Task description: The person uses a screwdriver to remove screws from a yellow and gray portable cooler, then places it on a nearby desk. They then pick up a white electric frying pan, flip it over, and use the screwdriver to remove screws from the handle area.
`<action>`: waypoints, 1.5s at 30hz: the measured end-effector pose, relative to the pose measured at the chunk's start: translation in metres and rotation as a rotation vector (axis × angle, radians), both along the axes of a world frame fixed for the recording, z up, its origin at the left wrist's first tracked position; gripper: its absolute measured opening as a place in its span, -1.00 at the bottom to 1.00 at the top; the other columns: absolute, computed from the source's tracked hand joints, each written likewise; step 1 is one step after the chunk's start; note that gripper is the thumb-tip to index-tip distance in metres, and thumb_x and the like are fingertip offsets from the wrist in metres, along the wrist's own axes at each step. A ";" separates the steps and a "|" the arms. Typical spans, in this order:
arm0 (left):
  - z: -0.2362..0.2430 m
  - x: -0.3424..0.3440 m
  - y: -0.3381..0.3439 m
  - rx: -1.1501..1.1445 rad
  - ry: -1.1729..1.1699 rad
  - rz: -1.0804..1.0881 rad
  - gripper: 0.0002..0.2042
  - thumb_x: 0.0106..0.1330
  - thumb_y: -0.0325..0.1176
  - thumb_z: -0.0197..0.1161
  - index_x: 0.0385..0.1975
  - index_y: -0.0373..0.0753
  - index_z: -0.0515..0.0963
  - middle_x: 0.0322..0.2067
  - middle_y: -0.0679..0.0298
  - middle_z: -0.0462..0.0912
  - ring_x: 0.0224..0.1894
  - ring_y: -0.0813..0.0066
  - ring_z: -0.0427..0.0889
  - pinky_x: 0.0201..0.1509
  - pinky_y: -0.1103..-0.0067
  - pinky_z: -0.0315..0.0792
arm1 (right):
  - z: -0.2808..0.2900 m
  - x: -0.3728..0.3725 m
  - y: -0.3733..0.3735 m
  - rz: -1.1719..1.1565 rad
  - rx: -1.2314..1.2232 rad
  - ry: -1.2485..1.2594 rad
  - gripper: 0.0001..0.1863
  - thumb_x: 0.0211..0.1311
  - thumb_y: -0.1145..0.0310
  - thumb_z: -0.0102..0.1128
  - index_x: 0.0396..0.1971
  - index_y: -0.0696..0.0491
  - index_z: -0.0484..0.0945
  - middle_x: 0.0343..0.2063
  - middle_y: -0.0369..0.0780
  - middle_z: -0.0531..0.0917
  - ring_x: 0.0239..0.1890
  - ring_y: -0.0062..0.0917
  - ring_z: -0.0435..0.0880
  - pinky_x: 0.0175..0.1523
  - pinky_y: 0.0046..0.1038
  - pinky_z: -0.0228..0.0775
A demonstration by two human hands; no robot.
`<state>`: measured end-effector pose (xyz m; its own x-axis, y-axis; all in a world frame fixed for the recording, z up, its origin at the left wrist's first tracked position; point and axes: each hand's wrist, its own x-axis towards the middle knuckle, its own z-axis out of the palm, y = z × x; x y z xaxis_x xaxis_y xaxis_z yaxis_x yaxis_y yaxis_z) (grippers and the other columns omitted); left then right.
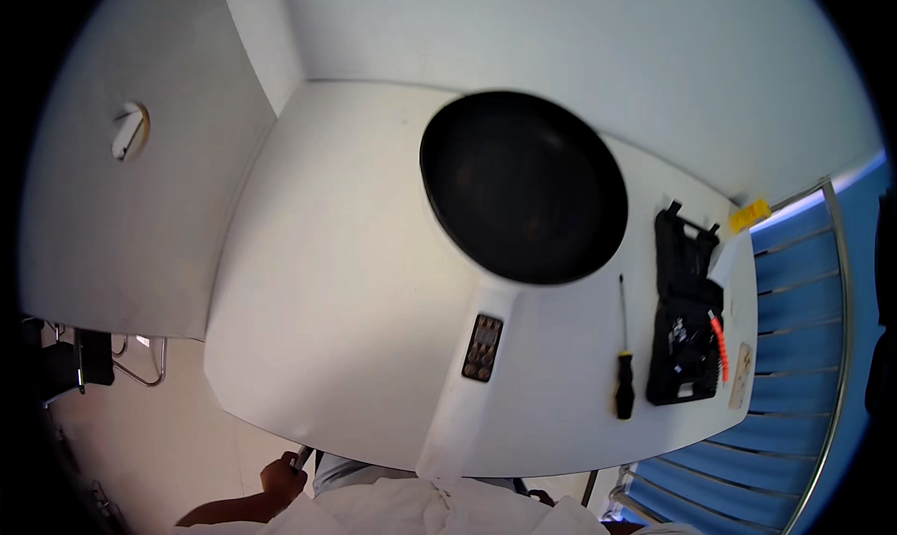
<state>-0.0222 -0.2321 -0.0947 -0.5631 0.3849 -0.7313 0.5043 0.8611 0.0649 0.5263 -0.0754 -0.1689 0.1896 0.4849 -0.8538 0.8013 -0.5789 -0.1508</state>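
Note:
A frying pan (523, 189) with a black inside, a white body and a long white handle lies on the white table, its handle pointing toward me. A dark button panel (482, 348) is set in the handle. My left hand (283, 479) is below the table's front edge at the left, closed round a small dark and greyish thing that I cannot make out. Only a little of my right hand (540, 497) shows beneath the table edge near my body; its fingers are hidden. Neither hand touches the pan.
Right of the pan lies a screwdriver (624, 385) with a black and yellow handle. Beside it, an open black tool case (687, 343) holds small bits and an orange-red flexible shaft (719, 344). A yellow box (748, 216) stands behind. Metal railing (846, 320) borders the right.

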 end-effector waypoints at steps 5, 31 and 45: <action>0.018 0.005 0.022 -0.013 0.055 -0.039 -0.64 -0.09 -0.25 0.16 -0.20 -0.10 0.50 -0.54 0.12 0.61 -0.42 0.13 0.60 -0.29 0.30 0.46 | 0.055 -0.029 0.037 -0.077 -0.023 0.028 -0.46 -0.11 0.10 0.31 -0.16 0.15 0.47 -0.52 -0.19 0.61 -0.41 -0.51 0.59 -0.30 -0.50 0.44; 0.100 0.048 0.053 0.819 -0.024 -0.533 -0.60 0.11 -0.17 0.20 -0.10 -0.28 0.49 -0.11 0.06 0.54 -0.08 0.22 0.52 0.02 0.36 0.37 | 0.223 -0.094 0.091 0.758 0.706 0.819 -0.55 0.11 0.11 0.15 -0.05 0.03 0.43 -0.31 -0.18 0.61 -0.24 -0.29 0.58 -0.12 -0.33 0.39; 0.179 0.086 0.315 1.649 0.310 -1.243 -0.37 -0.17 -0.49 0.32 0.04 0.00 0.39 0.24 0.22 0.15 0.31 0.16 0.04 0.31 0.11 -0.07 | 0.188 -0.128 0.218 0.529 1.638 -0.137 -0.49 -0.13 0.56 0.19 -0.04 0.04 0.42 -0.13 -0.14 0.45 -0.12 -0.21 0.39 -0.04 -0.26 0.29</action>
<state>0.0634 0.0828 0.0839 0.4396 0.6137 0.6558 0.7798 -0.6231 0.0604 0.3985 0.1425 0.0187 -0.2406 0.7932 0.5594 0.8954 0.4038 -0.1874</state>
